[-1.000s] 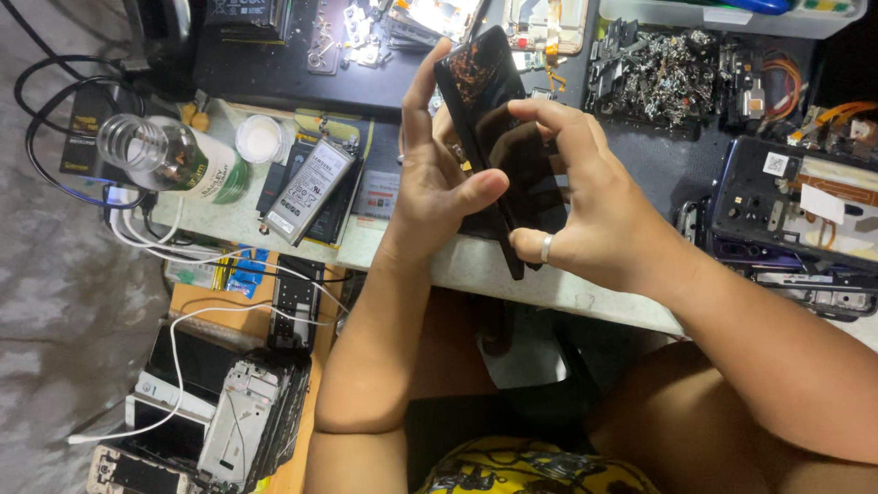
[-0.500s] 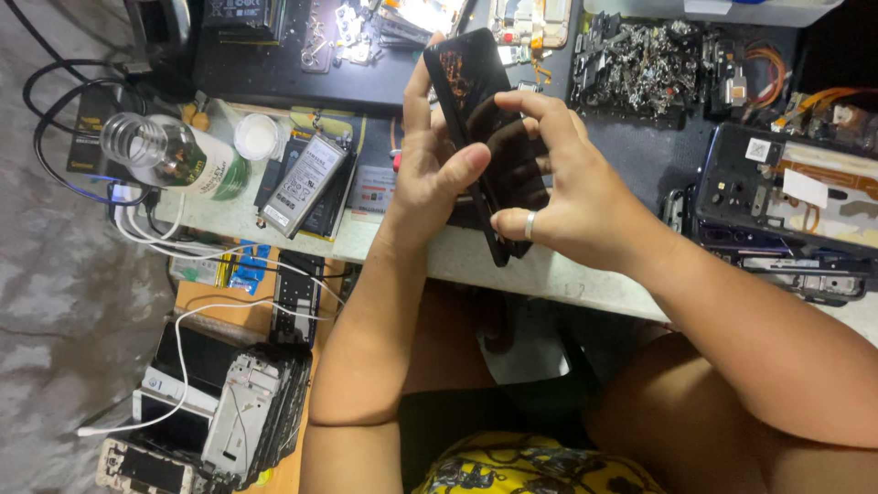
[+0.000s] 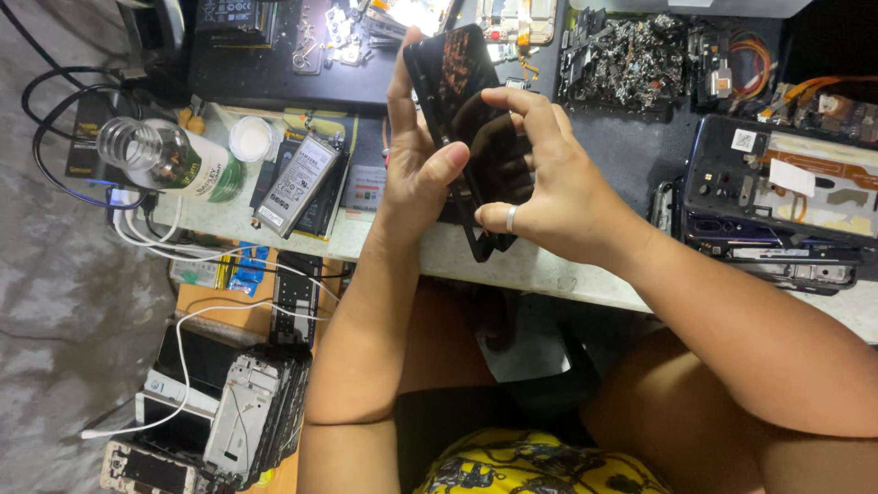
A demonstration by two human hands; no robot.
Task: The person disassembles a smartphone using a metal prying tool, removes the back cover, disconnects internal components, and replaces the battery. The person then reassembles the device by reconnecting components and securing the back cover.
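- Two hands grip one dark phone (image 3: 462,110), tilted above the bench edge (image 3: 530,265).
- Left hand (image 3: 416,174): curled round its left side, thumb across the glass.
- Right hand (image 3: 549,187): closed on its right side, index finger arched over the screen.
- Clear bottle (image 3: 160,155) and phone battery (image 3: 294,183) lie left.

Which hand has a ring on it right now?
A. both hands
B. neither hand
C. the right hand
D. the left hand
C: a pale ring sits on a finger of the right hand, which grips the dark phone panel together with the left hand, whose visible fingers are bare.
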